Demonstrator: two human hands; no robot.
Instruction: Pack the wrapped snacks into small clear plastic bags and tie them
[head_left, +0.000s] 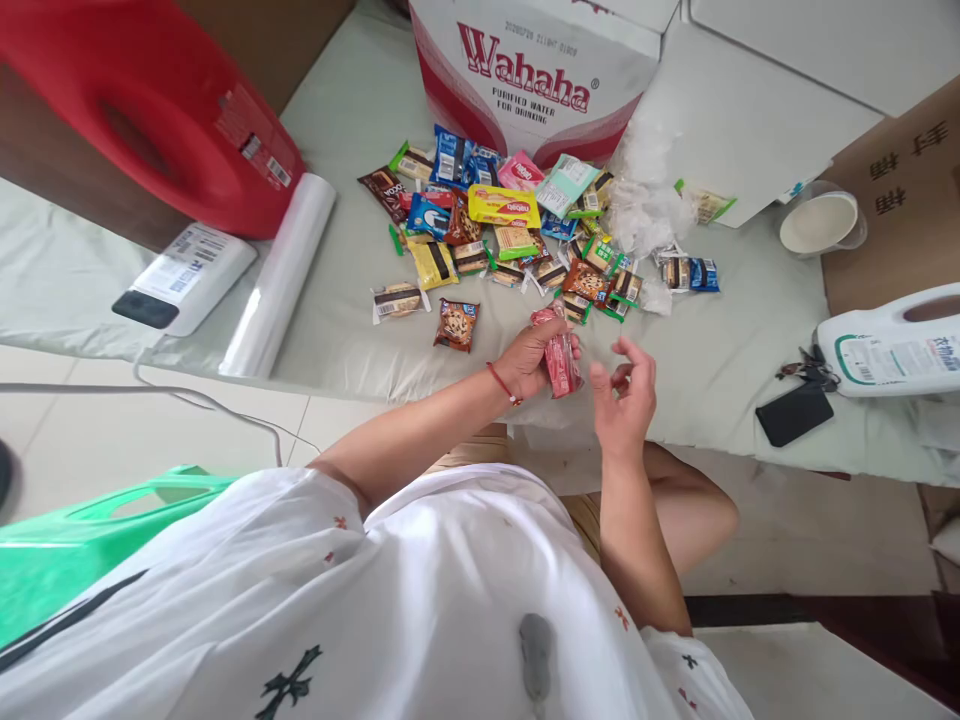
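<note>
My left hand (529,357), with a red string bracelet at the wrist, is closed around a red wrapped packet (562,364) at the table's near edge. Just to the right, my right hand (626,392) is raised with its fingers curled and apart, holding nothing that shows. Beyond both hands lies a heap of small wrapped snacks, with a yellow packet (504,207) on top. A brown cookie packet (456,325) sits apart from the heap, left of the red packet. Near it is a clear-wrapped biscuit (399,300).
A Wahaha carton (536,85) stands behind the heap, beside crumpled clear plastic (649,195). At left are a red jug (187,120), a plastic roll (281,275) and a white device (195,280). At right are a cup (817,222), a white bottle (892,345) and a black case (795,414).
</note>
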